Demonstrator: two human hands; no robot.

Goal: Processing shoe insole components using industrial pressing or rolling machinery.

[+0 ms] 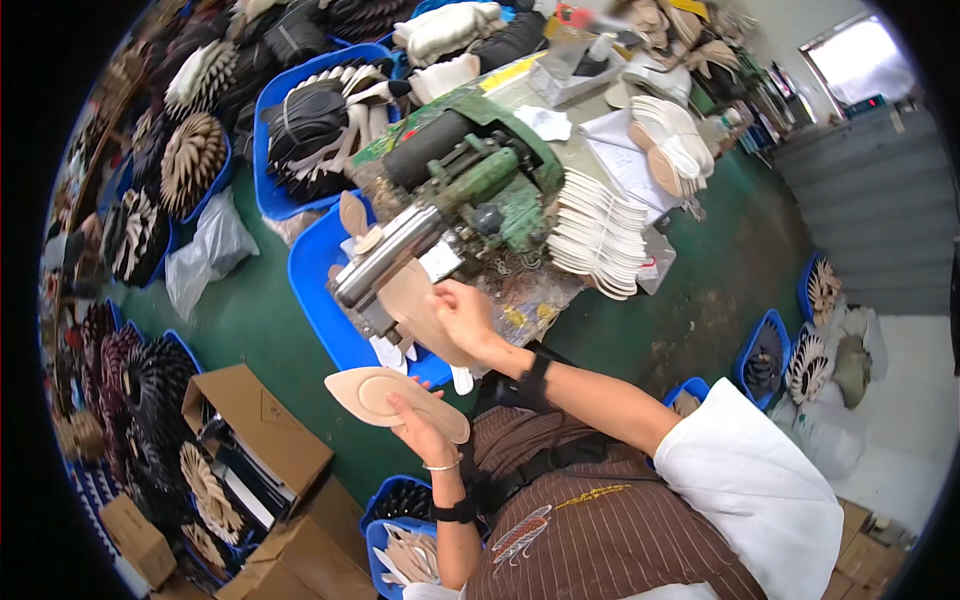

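Note:
My left hand (424, 432) grips a beige shoe insole (352, 392) with a raised oval pad, held up in front of my apron, thumb on its upper face. My right hand (464, 316) pinches the edge of another tan insole (408, 292), whose far end lies against the shiny metal roller (395, 253) of a green machine (520, 165). Whether that end passes under the roller or only touches it, I cannot tell. Below the roller stands a blue bin (312, 292) with pale insoles in it.
A fanned stack of white insoles (598, 238) lies right of the machine, near papers (622, 165) and another insole bundle (670, 140). Blue bins of bundled insoles (262, 130) stand at the back and left. An open cardboard box (262, 425) is at lower left.

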